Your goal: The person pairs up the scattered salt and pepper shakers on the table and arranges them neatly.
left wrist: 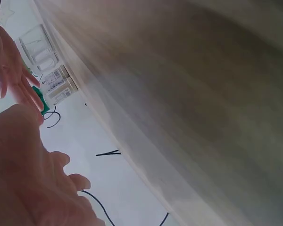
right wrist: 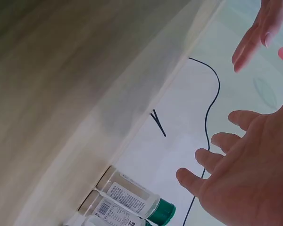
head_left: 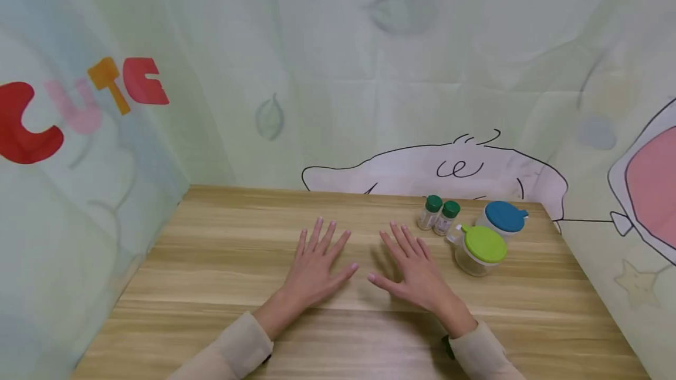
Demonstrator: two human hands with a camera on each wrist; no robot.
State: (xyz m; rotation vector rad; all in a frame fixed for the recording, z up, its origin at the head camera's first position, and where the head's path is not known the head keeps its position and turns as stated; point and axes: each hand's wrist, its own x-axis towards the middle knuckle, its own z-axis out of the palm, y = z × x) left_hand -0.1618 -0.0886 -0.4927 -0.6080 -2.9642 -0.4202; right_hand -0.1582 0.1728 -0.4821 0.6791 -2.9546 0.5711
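My left hand (head_left: 313,271) hovers palm down over the middle of the wooden table, fingers straight and spread, holding nothing. To its right, my right hand (head_left: 419,277) is held the same way, thumb toward the left one. Nearest the right hand are two small clear shakers with green lids, one on the left (head_left: 430,213) and one on the right (head_left: 446,219). Beside them stands a clear jar with a lime-green lid (head_left: 484,244), and behind it another with a blue lid (head_left: 504,216). In the right wrist view, a labelled shaker (right wrist: 132,195) stands apart from the fingers.
The wood-grain table (head_left: 222,251) ends at a printed cloth backdrop (head_left: 338,75) behind and on both sides. A clear handle (head_left: 453,237) sticks out from the green-lidded jar toward the right hand.
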